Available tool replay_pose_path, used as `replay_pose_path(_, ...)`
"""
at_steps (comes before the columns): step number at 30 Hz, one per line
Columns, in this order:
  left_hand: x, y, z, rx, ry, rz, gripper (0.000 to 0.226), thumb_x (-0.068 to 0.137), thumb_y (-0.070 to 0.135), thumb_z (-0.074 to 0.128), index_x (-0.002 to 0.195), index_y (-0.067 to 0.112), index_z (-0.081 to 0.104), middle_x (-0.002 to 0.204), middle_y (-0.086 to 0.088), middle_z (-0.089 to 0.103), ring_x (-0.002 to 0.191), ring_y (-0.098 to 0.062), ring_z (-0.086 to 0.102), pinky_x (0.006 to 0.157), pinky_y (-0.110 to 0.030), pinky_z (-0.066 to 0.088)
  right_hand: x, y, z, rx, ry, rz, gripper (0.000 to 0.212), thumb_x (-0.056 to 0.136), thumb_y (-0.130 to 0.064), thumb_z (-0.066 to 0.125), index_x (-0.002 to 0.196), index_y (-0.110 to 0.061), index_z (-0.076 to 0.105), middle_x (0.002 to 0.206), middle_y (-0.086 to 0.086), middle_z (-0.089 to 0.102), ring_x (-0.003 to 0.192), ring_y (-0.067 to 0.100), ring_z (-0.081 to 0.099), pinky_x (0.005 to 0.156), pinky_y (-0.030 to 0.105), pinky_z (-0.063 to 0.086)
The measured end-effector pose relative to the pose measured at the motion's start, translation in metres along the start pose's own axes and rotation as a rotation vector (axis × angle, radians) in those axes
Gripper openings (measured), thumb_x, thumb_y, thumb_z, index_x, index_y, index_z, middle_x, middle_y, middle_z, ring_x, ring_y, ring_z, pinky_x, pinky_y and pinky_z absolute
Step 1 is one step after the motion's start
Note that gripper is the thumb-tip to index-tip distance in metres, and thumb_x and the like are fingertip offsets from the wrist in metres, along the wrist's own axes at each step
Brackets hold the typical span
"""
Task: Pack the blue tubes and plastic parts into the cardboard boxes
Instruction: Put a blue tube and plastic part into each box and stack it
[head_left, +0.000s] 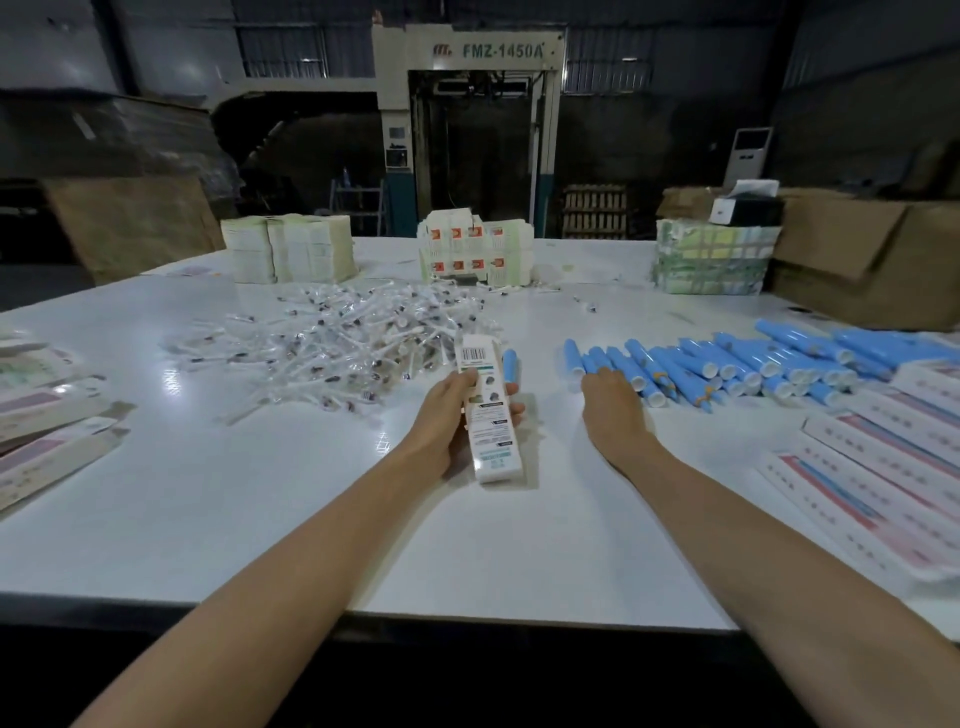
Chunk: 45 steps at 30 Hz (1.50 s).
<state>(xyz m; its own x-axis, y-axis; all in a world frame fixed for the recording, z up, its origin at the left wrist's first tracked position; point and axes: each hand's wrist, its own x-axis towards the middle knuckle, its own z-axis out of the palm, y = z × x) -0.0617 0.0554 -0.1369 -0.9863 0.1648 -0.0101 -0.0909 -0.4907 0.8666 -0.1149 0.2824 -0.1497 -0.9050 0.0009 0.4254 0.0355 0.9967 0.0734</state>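
A dim workshop holds a broad white table (311, 519), with a tall machine (467, 130) marked FMZ-1450A behind it at 12 o'clock. Along the table's far edge stand stacks of flat printed cartons (475, 249), and brown shipping boxes (857, 260) sit at 2 o'clock.

A loose heap of clear plastic parts (337, 348) spreads at 11 o'clock. A row of blue tubes (753, 364) with white caps lies at 2 o'clock. At 3 o'clock, flat pink-and-white cartons (883, 467) lie fanned out, and more folded ones (47, 431) rest at 9 o'clock.

Near the centre, the left hand (449, 421) grips a long white carton (488, 415), thumb on its printed face and fingertips curled round its right side. A single blue tube (510, 364) stands out just beside the carton's far end.

The right hand (613, 400), palm down, reaches onto the near end of the tube row. Its fingers touch the tubes, but I cannot tell whether they pinch one.
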Motion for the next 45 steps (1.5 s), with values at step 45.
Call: replay_pose_path(45,-0.014,0.012,-0.002,0.266,-0.287,0.069,0.036,0.102,0.026,0.074,0.137,0.021,0.070,0.130,-0.022,0.074,0.109,-0.049,0.075,0.091,-0.053,0.065,0.037,-0.020,-0.136,1.230,-0.131,0.004,0.062,0.092,-0.021,0.072,0.140,-0.034,0.035,0.097,0.004,0.075,0.071,0.012,0.073,0.069,0.034,0.051)
